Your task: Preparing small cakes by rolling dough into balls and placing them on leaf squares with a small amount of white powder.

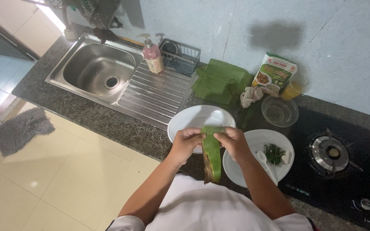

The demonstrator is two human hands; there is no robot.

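Note:
A long green banana leaf strip (211, 154) hangs down in front of my body, brown at its lower end. My left hand (186, 142) pinches its top left edge and my right hand (232, 141) pinches its top right edge. Both hands are over the near rim of an empty white plate (195, 115). To the right, a second white plate (253, 141) carries chopped green herbs (274, 153) and a white spoon (265, 163).
A steel sink (97, 70) with drainboard lies to the left, a pink soap pump bottle (153, 55) behind it. Folded banana leaves (219, 81), a printed food box (276, 72), a glass bowl (280, 111) and a gas burner (331, 152) sit at the back and right.

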